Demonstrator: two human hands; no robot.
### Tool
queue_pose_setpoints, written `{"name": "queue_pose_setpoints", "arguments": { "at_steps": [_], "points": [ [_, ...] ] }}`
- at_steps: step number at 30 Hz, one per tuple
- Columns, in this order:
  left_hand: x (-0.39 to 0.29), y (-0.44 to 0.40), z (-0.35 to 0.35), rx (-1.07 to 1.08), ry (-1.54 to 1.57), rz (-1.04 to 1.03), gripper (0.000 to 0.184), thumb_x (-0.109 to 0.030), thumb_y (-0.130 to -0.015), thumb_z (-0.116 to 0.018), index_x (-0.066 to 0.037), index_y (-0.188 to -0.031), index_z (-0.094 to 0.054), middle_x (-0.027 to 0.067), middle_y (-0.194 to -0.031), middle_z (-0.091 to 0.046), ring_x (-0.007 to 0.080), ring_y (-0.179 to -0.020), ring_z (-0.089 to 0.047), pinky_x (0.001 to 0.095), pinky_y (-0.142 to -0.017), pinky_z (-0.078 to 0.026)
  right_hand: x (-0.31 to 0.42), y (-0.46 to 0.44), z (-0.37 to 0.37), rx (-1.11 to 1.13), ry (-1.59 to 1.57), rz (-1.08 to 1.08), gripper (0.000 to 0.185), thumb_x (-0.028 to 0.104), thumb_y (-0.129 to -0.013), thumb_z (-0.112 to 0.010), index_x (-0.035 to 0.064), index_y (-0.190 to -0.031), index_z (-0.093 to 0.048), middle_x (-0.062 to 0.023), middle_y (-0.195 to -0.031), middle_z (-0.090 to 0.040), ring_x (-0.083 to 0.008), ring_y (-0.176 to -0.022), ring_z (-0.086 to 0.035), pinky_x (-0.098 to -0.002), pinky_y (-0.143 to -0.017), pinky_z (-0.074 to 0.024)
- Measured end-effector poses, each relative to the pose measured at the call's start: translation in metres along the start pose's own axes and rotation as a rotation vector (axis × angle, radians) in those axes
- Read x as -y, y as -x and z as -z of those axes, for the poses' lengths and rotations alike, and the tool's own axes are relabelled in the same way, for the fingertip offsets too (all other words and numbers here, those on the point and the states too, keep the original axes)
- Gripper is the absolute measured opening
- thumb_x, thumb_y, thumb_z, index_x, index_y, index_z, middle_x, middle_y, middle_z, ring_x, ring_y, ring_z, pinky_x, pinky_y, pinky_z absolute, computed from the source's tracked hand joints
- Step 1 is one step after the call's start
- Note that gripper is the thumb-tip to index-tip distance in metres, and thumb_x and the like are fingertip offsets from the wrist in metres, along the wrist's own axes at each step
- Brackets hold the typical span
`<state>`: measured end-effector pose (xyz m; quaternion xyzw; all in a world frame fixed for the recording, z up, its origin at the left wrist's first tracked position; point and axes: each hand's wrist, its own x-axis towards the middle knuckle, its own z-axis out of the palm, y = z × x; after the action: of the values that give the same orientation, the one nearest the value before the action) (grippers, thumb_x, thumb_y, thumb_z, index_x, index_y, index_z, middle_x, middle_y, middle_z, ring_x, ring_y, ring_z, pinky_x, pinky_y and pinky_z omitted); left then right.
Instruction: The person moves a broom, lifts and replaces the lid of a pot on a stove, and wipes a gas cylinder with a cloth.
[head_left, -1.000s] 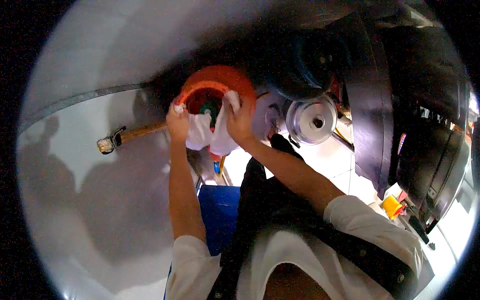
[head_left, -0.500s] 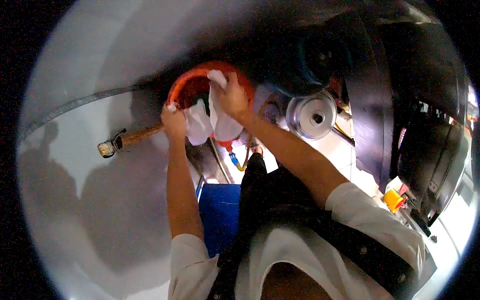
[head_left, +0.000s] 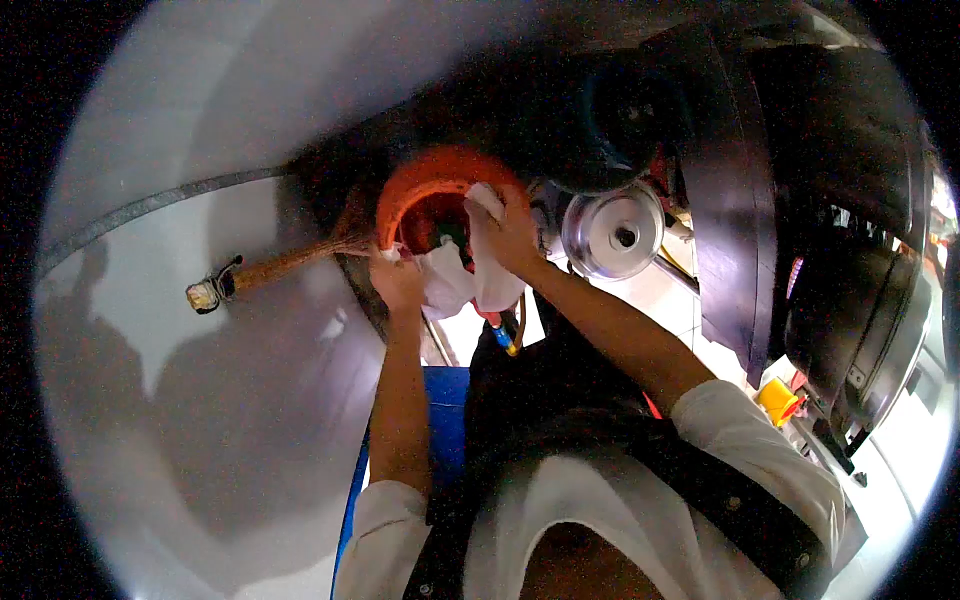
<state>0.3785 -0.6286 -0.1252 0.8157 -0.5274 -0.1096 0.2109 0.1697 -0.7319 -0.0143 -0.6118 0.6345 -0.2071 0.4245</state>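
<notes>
An orange round vessel with a raised open rim stands ahead of me, its inside dark with something green in it. My right hand is closed on a white cloth at the right of the rim. My left hand is closed at the left of the rim, with a bit of white between its fingers. More white cloth hangs between the hands over the near side. Below it pokes out a red fitting with a blue connector and a yellow end.
To the left lies a brown broom-like bundle with a bound end. A shiny metal round lid or pan sits to the right, below a dark blue round object. A blue box stands near my legs; a yellow container is far right.
The orange vessel and both hands now appear further right and lower, and the vessel seems tilted more. The cloth stays in my right hand. The red fitting shows lower down.
</notes>
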Motion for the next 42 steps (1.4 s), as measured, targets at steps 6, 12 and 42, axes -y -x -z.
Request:
{"name": "queue_pose_setpoints", "arguments": {
  "at_steps": [6,12,42],
  "points": [
    [-0.073,-0.080,0.071,0.165,0.206,0.350,0.049,-0.002,-0.075,-0.055,0.005,-0.123,-0.047,0.0305,-0.105,-0.059,0.0435,-0.100,-0.057,0.0448,-0.092,-0.045,0.027,-0.037,-0.007,0.056,-0.113,-0.261,0.063,0.053,-0.083,-0.058,0.0011,-0.118,-0.046,-0.0263,-0.112,-0.058,-0.0434,-0.100,-0.057,-0.0454,-0.083,-0.0456],
    [-0.061,-0.003,0.063,0.131,0.335,0.341,0.045,-0.006,-0.074,-0.058,0.005,-0.117,-0.050,0.0284,-0.106,-0.059,0.0423,-0.100,-0.057,0.0466,-0.086,-0.045,-0.016,0.025,-0.018,-0.092,-0.095,0.031,0.042,0.025,-0.085,-0.059,0.0027,-0.119,-0.046,-0.0265,-0.114,-0.054,-0.0440,-0.104,-0.055,-0.0458,-0.087,-0.0442],
    [-0.078,0.045,0.056,0.005,0.651,0.518,0.051,-0.025,-0.090,-0.055,-0.002,-0.132,-0.040,0.0167,-0.116,-0.056,0.0275,-0.105,-0.053,0.0393,-0.089,-0.042,-0.011,-0.020,-0.001,0.179,0.063,0.154,0.052,0.039,-0.081,-0.066,0.0072,-0.118,-0.047,-0.0208,-0.106,-0.061,-0.0406,-0.096,-0.060,-0.0461,-0.080,-0.0483]
  ]
}}
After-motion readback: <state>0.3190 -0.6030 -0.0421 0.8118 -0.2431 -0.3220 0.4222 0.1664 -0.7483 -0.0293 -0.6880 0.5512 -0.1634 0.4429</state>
